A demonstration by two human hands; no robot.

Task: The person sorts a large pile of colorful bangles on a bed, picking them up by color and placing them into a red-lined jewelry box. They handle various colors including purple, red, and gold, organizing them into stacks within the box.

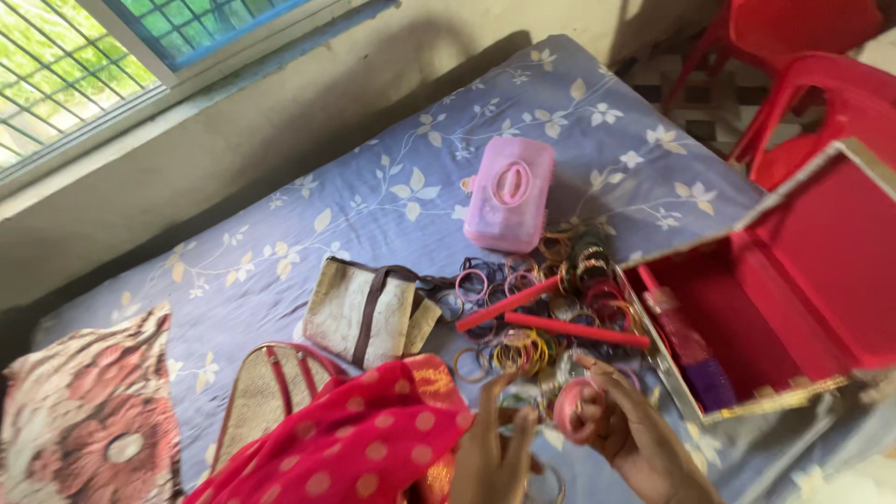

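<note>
The bed (392,187) with the lilac flowered sheet is being used as the working surface, and an open red box (793,280) is standing at its right side. Beside the box, a heap of coloured bangles (541,308) is lying spread, with two red rods (560,327) laid across it and a pink case (511,193) just behind.

A stack of pink bangles (576,408) is being held in the right hand (635,439), with the fingers clenched around its rim. The left hand (495,448) is being kept just beside it, and its fingers are pinching a thin, pale bangle (519,397), though this part is blurred.

The step is judged to go best when the stack is being kept square and pressed together, so that no ring is slipping out. The stack is sitting inside the right grip, near the front edge of the heap and well apart from the pink case.
</note>
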